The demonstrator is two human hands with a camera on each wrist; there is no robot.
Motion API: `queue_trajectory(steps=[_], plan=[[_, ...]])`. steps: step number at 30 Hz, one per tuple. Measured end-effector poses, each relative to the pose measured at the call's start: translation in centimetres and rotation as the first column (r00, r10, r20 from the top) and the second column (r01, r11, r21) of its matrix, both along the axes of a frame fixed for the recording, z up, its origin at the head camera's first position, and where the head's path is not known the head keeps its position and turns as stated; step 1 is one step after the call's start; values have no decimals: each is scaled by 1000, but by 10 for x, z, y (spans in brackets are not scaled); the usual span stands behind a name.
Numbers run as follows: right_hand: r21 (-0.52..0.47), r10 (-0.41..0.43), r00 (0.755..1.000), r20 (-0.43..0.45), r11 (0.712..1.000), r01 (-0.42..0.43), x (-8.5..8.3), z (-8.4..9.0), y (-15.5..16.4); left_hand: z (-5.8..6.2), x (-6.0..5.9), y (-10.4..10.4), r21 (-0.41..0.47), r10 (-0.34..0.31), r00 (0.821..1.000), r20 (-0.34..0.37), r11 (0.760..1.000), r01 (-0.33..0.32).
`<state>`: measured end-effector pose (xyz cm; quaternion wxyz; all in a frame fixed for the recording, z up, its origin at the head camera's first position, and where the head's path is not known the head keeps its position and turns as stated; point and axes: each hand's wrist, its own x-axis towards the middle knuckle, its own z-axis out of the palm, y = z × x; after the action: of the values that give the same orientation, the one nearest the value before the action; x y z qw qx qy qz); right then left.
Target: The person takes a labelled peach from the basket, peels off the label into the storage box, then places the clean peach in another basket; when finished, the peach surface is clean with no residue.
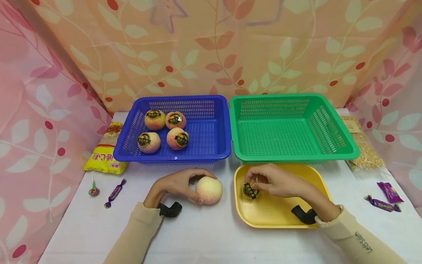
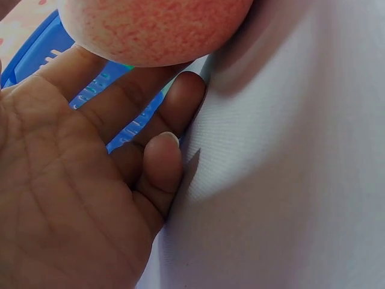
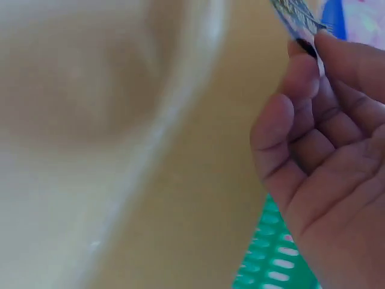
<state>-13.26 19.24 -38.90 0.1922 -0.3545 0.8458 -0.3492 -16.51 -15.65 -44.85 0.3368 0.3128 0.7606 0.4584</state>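
Held the peach (image 1: 210, 190) low at the white tablecloth (image 1: 197, 234), just left of the yellow tray (image 1: 257, 214), with no sticker on its visible side. Could not tell whether quite touching the cloth. Pinched a black-and-gold sticker (image 1: 250, 190) over the left part of the tray, printed face toward the head camera, well within reach of the fruit but apart from it.

Looked, by judgement, like a labelling step, with sticker and peach not yet joined. Called for steadying the fruit without squeezing, choosing a smooth patch clear of the fingers, touching down the sticker's middle first, then pressing outward to the edge to avoid creases on so round a surface. Risked folding the sticker, or gluing it to a fingertip, if pinched by more than its edge.

Curved the left hand (image 1: 179, 183) round the peach from the side away from the tray, thumb on the near side, longer fingers behind, others bent in toward the palm. Brought the right hand (image 1: 273, 180) across the tray from its right, thumb and forefinger narrowed onto the sticker, remaining fingers curled in.

Had, beyond the tray, the green basket (image 1: 296, 157) close behind the far rim, and, farther left, the blue basket (image 1: 171, 158) with four stickered peaches (image 1: 171, 137) in its half farther from the tray.
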Motion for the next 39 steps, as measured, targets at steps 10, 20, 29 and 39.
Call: queue_trajectory(steps=[10, 20, 29, 39], plan=[[10, 31, 965, 259, 999, -34, -12, -19, 14, -1, -1, 1, -5, 4, 1000, 13, 1000, -4], [85, 13, 981, 191, 996, -29, -12, -18, 15, 0, -1, 1, -10, 9, 1000, 4, 1000, -9], [185, 42, 994, -101, 983, -22, -7, -17, 9, 1, -1, 1, -12, 5, 1000, 13, 1000, -5], [185, 43, 994, -97, 982, -24, -4, -8, 6, 2, 0, 1, -4, 4, 1000, 21, 1000, -3]])
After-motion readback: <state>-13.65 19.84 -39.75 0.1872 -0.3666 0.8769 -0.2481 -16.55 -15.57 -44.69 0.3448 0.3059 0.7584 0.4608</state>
